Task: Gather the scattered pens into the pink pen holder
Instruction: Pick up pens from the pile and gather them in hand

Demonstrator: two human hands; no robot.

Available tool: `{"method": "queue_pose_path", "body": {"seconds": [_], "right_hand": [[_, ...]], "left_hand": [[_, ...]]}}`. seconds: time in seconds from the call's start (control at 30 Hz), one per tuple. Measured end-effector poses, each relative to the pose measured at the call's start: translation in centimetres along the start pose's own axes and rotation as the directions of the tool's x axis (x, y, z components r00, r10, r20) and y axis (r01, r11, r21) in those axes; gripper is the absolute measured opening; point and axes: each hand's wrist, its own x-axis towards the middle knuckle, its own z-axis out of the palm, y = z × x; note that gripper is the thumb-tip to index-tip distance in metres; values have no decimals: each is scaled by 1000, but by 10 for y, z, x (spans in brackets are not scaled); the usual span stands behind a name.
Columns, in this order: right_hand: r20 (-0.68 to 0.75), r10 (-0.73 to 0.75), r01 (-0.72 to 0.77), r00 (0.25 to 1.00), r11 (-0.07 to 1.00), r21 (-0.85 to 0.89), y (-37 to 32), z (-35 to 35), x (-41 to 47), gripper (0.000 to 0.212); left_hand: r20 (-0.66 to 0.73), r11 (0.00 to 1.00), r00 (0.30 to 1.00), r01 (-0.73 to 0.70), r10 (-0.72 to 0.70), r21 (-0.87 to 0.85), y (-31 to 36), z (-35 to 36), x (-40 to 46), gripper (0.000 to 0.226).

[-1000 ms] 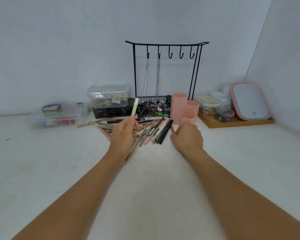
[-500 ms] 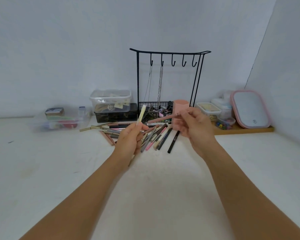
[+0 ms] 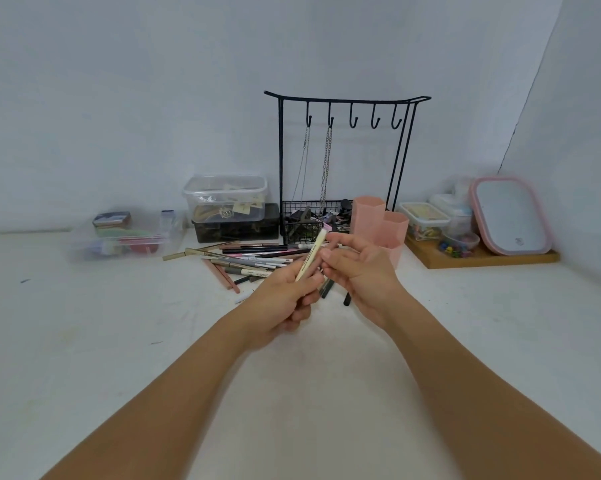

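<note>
While your left hand [image 3: 281, 299] grips cream pen [image 3: 311, 255] upright, ready for handover, right hand [image 3: 356, 268] pinches its upper barrel, likely taking it. Pink pen holder [image 3: 378, 226] stands just behind; scattered pens [image 3: 243, 263] lie left.

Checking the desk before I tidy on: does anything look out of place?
Yes: the pens lie loose in a crisscrossed heap on the white table, left of the pink pen holder, not inside it.
</note>
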Motion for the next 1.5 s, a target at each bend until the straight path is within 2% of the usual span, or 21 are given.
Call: {"method": "queue_pose_path", "body": {"seconds": [0.07, 0.2, 0.27, 0.33, 0.4, 0.53, 0.63, 0.7, 0.8, 0.87, 0.93, 1.03, 1.1, 1.23, 1.33, 1.5], "right_hand": [[4, -7, 7, 1000, 1000, -2, 1, 1, -2, 33], [45, -35, 42, 998, 988, -149, -1, 9, -7, 18], [-119, -89, 51, 989, 957, -285, -6, 4, -2, 13], [-311, -219, 21, 925, 846, -533, -9, -16, 8, 26], [-338, -253, -80, 906, 684, -725, -8, -34, 12, 34], [-317, -51, -252, 947, 496, -831, 3, -34, 6, 39], [-327, -12, -303, 945, 349, -887, 7, -29, 9, 38], [-345, 20, -334, 938, 314, -889, 7, -28, 12, 34], [-361, 41, -353, 932, 343, -871, 6, -30, 15, 34], [-370, 1, -337, 929, 418, -844, 4, -31, 14, 34], [-376, -43, -291, 926, 555, -780, 2, -33, 14, 29], [-328, -9, -187, 945, 807, -560, -4, -28, 9, 23], [-229, 25, -128, 973, 886, -445, -8, -21, 6, 22], [-44, 80, -88, 996, 974, -207, -12, -10, 2, 13], [30, 105, -104, 994, 993, -56, -9, -6, 1, 12], [48, 119, -119, 992, 993, 1, -8, -7, 1, 12]], "left_hand": [[21, 1000, 1000, 23, -23, 4, 0, -2, -1, 3], [-14, 997, 998, 54, -54, -55, 2, -2, -1, 14], [-99, 998, 995, 16, -23, -69, 4, -2, 1, 23], [-200, 996, 980, -37, 21, -80, 7, -5, 4, 28], [-249, 992, 967, -75, 46, -105, 9, -9, 7, 28], [-260, 993, 966, -32, 2, -111, 12, -12, 5, 30], [-248, 993, 968, 0, -30, -119, 14, -8, 4, 34], [-247, 991, 968, 13, -46, -131, 15, -7, 4, 36], [-276, 990, 960, 16, -55, -142, 15, -7, 6, 36], [-304, 990, 952, -4, -40, -141, 14, -9, 8, 35], [-336, 989, 942, -25, -25, -143, 13, -11, 10, 35], [-360, 986, 933, -50, -9, -156, 12, -13, 13, 35], [-365, 987, 931, -55, -4, -151, 11, -13, 13, 34], [-374, 983, 927, -96, 30, -158, 9, -13, 13, 29], [-376, 974, 924, -148, 74, -171, 10, -13, 12, 29], [-409, 947, 908, -201, 85, -251, 18, -18, 9, 38]]}}
